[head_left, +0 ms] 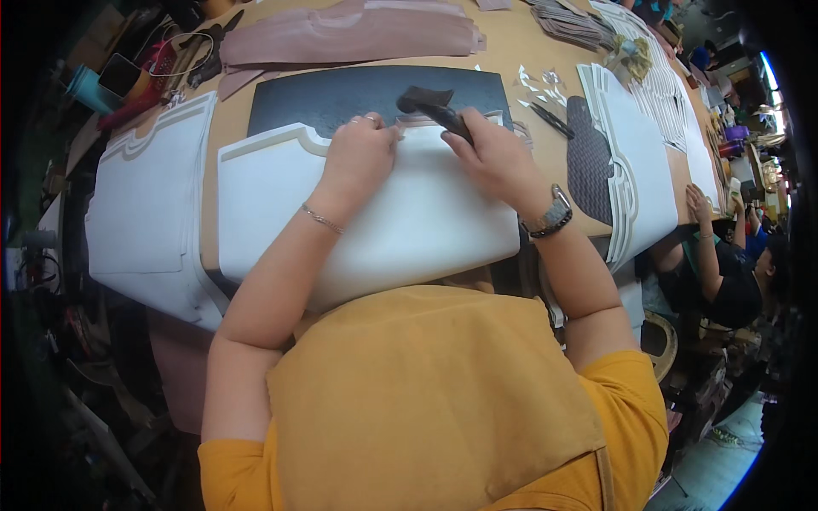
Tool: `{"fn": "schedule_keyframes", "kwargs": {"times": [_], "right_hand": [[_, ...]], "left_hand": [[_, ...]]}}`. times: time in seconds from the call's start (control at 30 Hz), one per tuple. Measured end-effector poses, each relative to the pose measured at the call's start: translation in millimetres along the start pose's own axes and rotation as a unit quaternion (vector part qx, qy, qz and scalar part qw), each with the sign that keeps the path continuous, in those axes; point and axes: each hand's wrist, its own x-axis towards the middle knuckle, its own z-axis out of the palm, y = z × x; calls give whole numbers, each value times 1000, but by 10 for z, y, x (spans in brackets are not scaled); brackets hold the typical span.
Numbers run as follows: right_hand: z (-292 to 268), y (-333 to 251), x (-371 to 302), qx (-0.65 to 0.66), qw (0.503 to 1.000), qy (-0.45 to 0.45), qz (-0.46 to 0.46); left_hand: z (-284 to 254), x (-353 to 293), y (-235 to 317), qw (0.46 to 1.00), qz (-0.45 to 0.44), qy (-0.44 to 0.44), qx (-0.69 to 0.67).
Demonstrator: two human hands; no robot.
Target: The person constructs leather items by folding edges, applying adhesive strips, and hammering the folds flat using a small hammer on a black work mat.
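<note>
Tan tabletop (232, 115), well covered. Near its middle lies a dark board (332, 98); a white panel (409, 213) overlaps the board's near part and hangs past the table's near edge. Right hand (498, 157): closed round the handle of a hammer (430, 104), its head above the board. Left hand (358, 153): fingers curled at the panel's far edge; whether they pinch it cannot be told. Left side: a stack of white panels (153, 187). Right side: further white sheets (648, 162) beside a grey textured piece (588, 162). Far side: dull pink material (349, 36), white scraps (528, 83). Room: crowded, dim at left; at right, a co-worker (724, 281) in a dark top.
</note>
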Motion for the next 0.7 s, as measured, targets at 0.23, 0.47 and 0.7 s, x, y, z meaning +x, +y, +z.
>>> {"fn": "schedule_keyframes", "kwargs": {"times": [0.23, 0.47, 0.7], "right_hand": [[55, 19, 249, -76, 995, 6, -62], [40, 109, 207, -35, 998, -45, -26], [-26, -34, 117, -61, 996, -24, -59]], "left_hand": [[-27, 15, 26, 999, 8, -9, 41], [-236, -6, -79, 975, -128, -61, -172], [-234, -56, -92, 1000, 13, -25, 4]]}}
